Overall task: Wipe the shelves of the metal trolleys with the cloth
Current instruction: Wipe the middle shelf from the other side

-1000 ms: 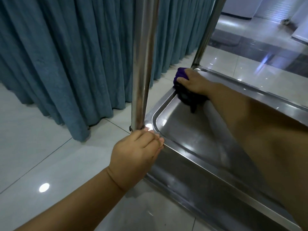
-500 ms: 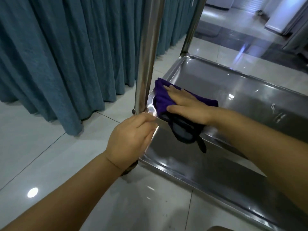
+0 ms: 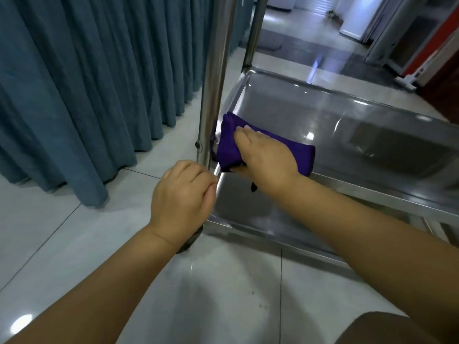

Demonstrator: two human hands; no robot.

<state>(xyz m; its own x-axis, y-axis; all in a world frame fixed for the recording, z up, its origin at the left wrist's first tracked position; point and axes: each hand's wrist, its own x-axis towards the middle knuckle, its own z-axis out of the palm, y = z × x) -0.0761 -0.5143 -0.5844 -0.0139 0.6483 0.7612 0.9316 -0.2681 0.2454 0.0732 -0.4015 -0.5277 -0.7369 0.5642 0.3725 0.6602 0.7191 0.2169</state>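
A steel trolley stands in front of me, and its upper shelf is a shallow shiny tray. My right hand grips a folded purple cloth and presses it on the shelf's near-left corner, over the front rim, right beside the near upright post. My left hand has its fingers curled on the shelf's rim at that same corner, just below the post. A lower shelf shows beneath the rim.
A blue-green curtain hangs to the floor close on the left. The trolley's far post rises behind, and a dark wheel sits under my left wrist. Glossy white floor tiles lie all around.
My right hand has slid the cloth from the shelf's far-left corner along the left edge to the near-left corner. My left hand has stayed on the rim.
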